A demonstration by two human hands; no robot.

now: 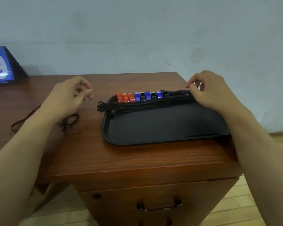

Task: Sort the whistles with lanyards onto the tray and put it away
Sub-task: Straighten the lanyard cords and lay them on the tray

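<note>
A blue sign (0,66) at the desk's (137,157) far left edge reads "9". The left hand (67,98) pinches a cord (69,123). The right hand (207,90), fingers loosely curled, rests on the tray's (162,128) far right corner. Whistles (140,96) line its far edge.
</note>
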